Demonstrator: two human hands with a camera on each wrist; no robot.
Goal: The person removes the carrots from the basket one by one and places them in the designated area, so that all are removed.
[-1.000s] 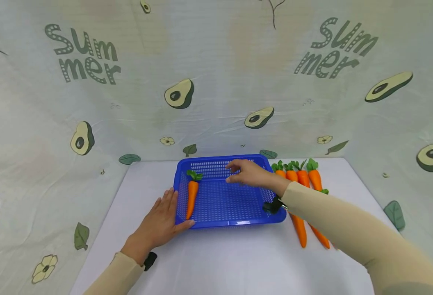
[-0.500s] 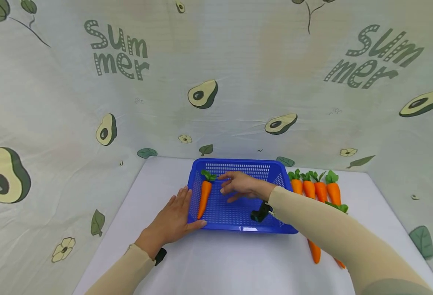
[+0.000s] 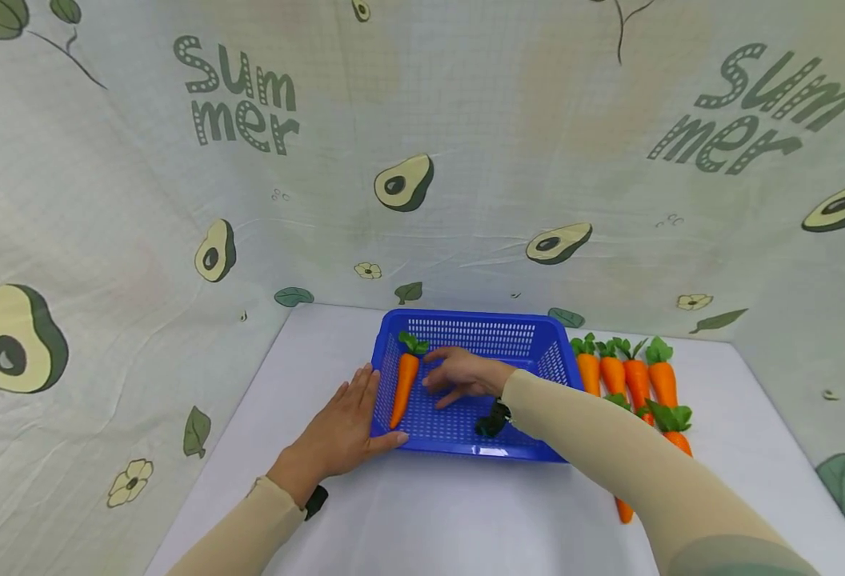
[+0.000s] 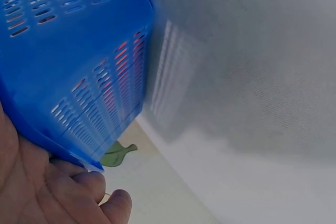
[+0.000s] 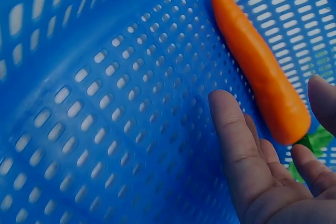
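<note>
A blue plastic basket point(image 3: 458, 449) with slotted walls sits on the white table. Along its left wall lies one orange carrot point(image 3: 404, 388), green leaves pointing to the far side. My left hand point(image 3: 343, 424) lies against the basket's left side, fingers straight, thumb over the front left corner; in the left wrist view its fingers reach along the basket rim point(image 4: 52, 148). Inside the basket, my right hand point(image 3: 466, 374) is just right of the carrot, fingers apart and loosely bent. The right wrist view shows nothing in its fingers point(image 5: 231, 135), with the carrot point(image 5: 260, 69) close beyond them.
Several more carrots point(image 3: 662, 384) lie on the table to the right of the basket, partly behind the right sleeve point(image 3: 595, 432). A cloth printed with avocados point(image 3: 404, 182) hangs behind the table point(image 3: 451, 520) and along its sides.
My right hand has moved left within the basket, closer to the carrot, and its fingers have spread. The left hand stays at the basket's side. The head view has turned slightly left.
</note>
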